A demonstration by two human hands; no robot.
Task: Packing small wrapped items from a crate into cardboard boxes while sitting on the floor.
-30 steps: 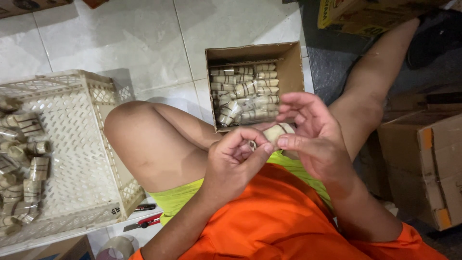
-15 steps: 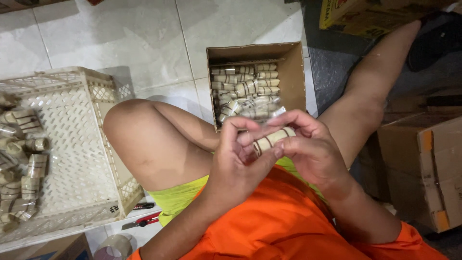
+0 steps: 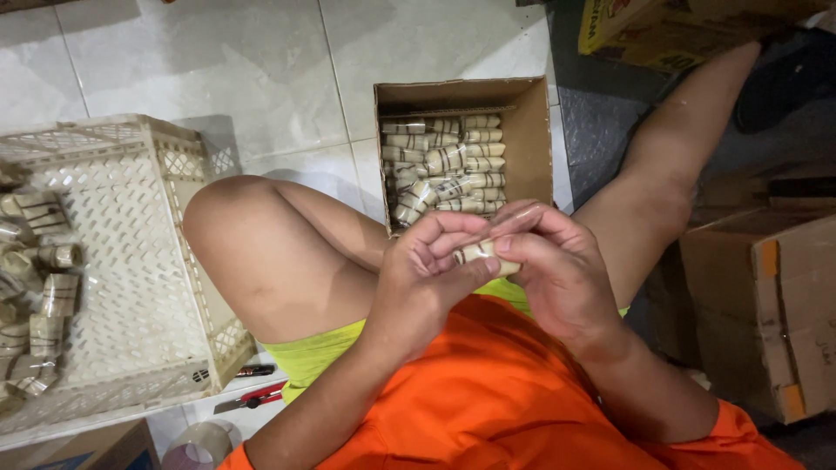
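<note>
1. While both hands meet above the lap, the roll [image 3: 484, 254] sits pinched between them: the left hand [image 3: 428, 280] closes on it from the left with fingertips and thumb, and the right hand [image 3: 557, 270] wraps over it from the right, fingers curled across its top. Both are clamped on the roll; only its pale, dark-striped middle shows between the fingers.
2. Against half a second ago, the roll lies lower and is more covered; then it stood out above the fingers, tilted up to the right. The hands have drawn tighter together.
3. The roll's long axis runs roughly left to right across the view, close to level, one end in each hand. Which end is which cannot be told.
4. Just beyond the hands lies an open box [image 3: 533, 130] on the floor [image 3: 261, 78], packed with like rolls in rows.
5. Well left of the left hand, past the bent knee, stands a crate [image 3: 139, 261] with loose rolls along its far side.
6. Below the crate, near the left elbow, lies a red-handled cutter [image 3: 252, 397].
</note>
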